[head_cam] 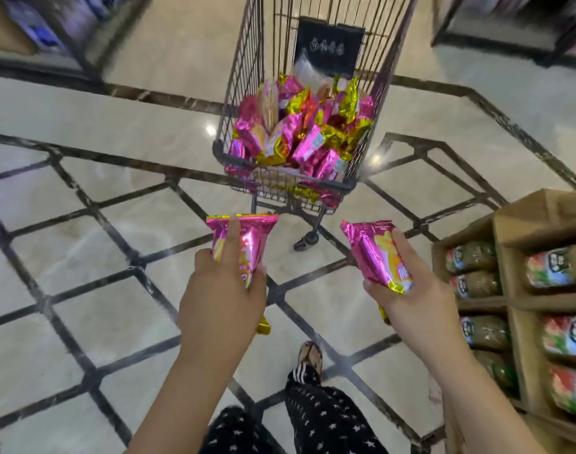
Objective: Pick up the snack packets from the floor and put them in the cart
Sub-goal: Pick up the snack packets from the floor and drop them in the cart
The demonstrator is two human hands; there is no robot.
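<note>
My left hand (222, 296) grips a pink and gold snack packet (252, 237), its fingers curled round the packet's lower half. My right hand (411, 296) holds a second pink packet (372, 250) from below and the side. Both packets are raised above the floor, just short of the wire shopping cart (349, 186), which stands ahead of me. Inside the cart lie several pink and gold snack packets (306, 126).
A cardboard display shelf (516, 309) with green and red packaged goods stands close on my right. Dark shelving (67, 34) stands at the far left and far right. The floor (83, 257) is glossy marble with dark lines. My legs and a sandalled foot (309, 355) show below.
</note>
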